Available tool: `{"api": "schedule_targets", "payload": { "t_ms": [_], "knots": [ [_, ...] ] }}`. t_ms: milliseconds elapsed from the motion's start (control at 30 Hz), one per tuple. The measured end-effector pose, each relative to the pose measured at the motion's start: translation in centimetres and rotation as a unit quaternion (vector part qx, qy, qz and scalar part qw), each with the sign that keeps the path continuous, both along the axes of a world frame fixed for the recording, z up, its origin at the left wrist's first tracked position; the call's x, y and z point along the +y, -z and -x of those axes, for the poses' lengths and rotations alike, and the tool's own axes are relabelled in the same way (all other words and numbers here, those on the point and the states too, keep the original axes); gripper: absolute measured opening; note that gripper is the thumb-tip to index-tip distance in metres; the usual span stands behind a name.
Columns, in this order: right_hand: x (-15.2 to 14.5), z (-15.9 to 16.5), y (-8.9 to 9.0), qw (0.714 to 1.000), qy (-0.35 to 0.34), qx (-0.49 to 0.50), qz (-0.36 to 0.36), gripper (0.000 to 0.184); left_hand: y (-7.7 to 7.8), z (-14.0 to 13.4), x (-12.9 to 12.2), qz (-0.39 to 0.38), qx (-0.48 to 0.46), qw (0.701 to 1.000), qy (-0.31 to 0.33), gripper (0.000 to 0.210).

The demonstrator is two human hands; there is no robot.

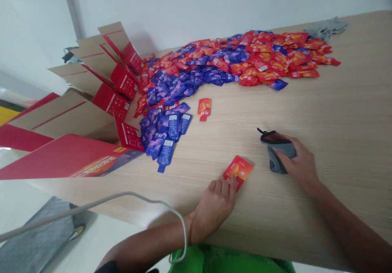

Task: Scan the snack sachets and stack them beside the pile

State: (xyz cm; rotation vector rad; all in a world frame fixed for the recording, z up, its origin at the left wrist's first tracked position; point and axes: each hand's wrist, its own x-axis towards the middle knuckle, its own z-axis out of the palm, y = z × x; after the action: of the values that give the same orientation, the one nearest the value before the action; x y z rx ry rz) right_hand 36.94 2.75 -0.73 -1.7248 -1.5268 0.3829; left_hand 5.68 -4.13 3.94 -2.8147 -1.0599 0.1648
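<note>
A red and orange sachet point(238, 169) lies tilted on the table near its front edge. My left hand point(219, 201) is on its lower end, the index finger across its face and the other fingers curled at its edge; the thumb is hidden. To the right, my right hand point(301, 162) is closed around a bunched grey cloth point(277, 156) with a black edge and a small black loop. Another red sachet point(204, 108) lies alone farther back. Blue sachets point(167, 150) form a loose stack at the left, some with barcodes showing.
A long heap of red and blue sachets point(220, 62) runs along the wall. Open red cartons point(76, 152) stand at the left with flaps raised. A grey cloth point(326, 28) lies at the back right. A pale cable point(128, 193) crosses before my left forearm. A cart point(39, 232) stands below.
</note>
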Motion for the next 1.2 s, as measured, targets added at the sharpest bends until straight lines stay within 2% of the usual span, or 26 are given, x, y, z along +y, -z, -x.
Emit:
{"api": "schedule_targets", "payload": {
  "t_ms": [133, 300, 433, 500, 633, 767, 833, 900, 967, 1033, 1100, 1200],
  "knots": [
    [0.0, 0.0, 0.0, 1.000, 0.000, 0.007, 0.005, 0.048, 0.8, -0.6, -0.3, 0.020, -0.040, 0.999, -0.028, 0.047],
    [0.2, -0.2, 0.2, 1.000, 0.005, 0.002, 0.007, 0.049, 1.4, -1.3, 0.6, 0.066, -0.107, 0.987, -0.101, 0.075],
    [0.2, -0.4, 0.5, 1.000, 0.007, 0.000, -0.002, 0.049, 1.0, -2.0, 1.5, 0.088, -0.134, 0.974, -0.161, 0.081],
    [0.2, -0.5, 0.3, 1.000, 0.005, 0.003, -0.004, 0.050, 0.7, -2.4, 1.6, 0.104, -0.133, 0.971, -0.171, 0.073],
    [0.1, -0.5, -0.2, 1.000, 0.003, 0.019, 0.001, 0.049, -0.2, -2.3, 1.7, 0.132, -0.124, 0.971, -0.157, 0.039],
    [0.1, -0.6, -0.3, 1.000, 0.004, 0.025, 0.008, 0.047, -0.8, -0.8, 3.1, 0.146, -0.147, 0.965, -0.162, 0.019],
    [0.2, -0.7, -0.1, 1.000, 0.004, 0.026, 0.004, 0.047, -1.3, 0.4, 5.0, 0.148, -0.205, 0.949, -0.188, 0.015],
    [0.3, -0.7, 0.1, 1.000, 0.008, 0.027, 0.000, 0.047, -1.8, 1.6, 7.7, 0.153, -0.309, 0.911, -0.227, 0.016],
    [0.3, -0.8, 0.2, 1.000, 0.008, 0.028, 0.000, 0.049, -2.4, 2.6, 11.3, 0.162, -0.432, 0.845, -0.271, 0.017],
    [0.3, -0.8, 0.2, 1.000, 0.005, 0.028, 0.009, 0.050, -2.8, 3.2, 15.3, 0.171, -0.542, 0.761, -0.312, 0.023],
    [0.4, -0.8, 0.2, 0.999, 0.005, 0.030, 0.018, 0.050, -2.9, 3.5, 19.2, 0.166, -0.567, 0.739, -0.323, 0.033],
    [0.4, -0.9, 0.2, 0.999, 0.002, 0.036, 0.027, 0.049, -2.1, 3.5, 23.9, 0.156, -0.577, 0.727, -0.339, 0.044]
  ]
}}
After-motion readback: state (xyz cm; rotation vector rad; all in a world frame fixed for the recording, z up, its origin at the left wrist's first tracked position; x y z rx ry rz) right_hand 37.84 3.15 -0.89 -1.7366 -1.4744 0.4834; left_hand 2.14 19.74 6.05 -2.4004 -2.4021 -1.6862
